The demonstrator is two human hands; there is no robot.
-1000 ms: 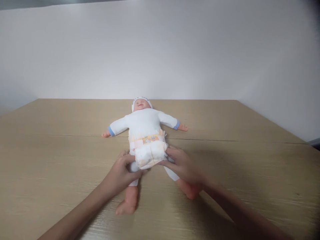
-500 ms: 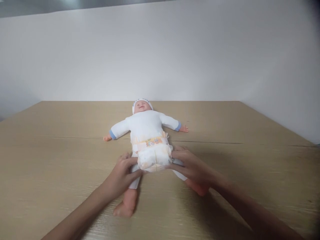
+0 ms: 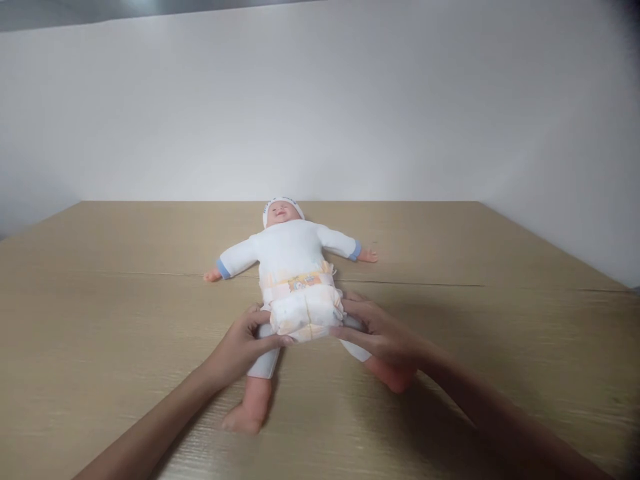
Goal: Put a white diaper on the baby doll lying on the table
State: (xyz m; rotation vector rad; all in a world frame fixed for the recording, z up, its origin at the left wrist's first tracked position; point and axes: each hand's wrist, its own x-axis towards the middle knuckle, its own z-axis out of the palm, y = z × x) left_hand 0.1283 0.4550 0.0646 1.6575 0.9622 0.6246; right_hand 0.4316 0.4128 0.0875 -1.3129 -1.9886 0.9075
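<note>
The tabletop (image 3: pixel 125 313) is wide and made of pale wood. Its far edge meets a plain white wall (image 3: pixel 320 100). Its side edges run off to the left and the right of the picture. A thin line (image 3: pixel 425 283) goes across the wood from side to side and passes under the doll. There is lots of bare wood on both sides of the doll, and more close to the person, so there is room all around.

The doll (image 3: pixel 290 250) lies on its back in the middle of the tabletop. Its head, in a small white hat (image 3: pixel 283 202), points to the wall, and its feet point to the person. Its arms stick out flat to each side. It wears a diaper (image 3: pixel 305 308) with an orange band at the waist.

The left hand (image 3: pixel 240 343) holds the lower left side of the diaper, with the thumb pressed on the bottom edge. The right hand (image 3: pixel 385 333) holds the lower right side the same way. Both hands are closed on the diaper, one on each side, just above the doll's legs. One bare foot (image 3: pixel 245 420) shows below the left hand, and the other leg is partly hidden under the right hand
</note>
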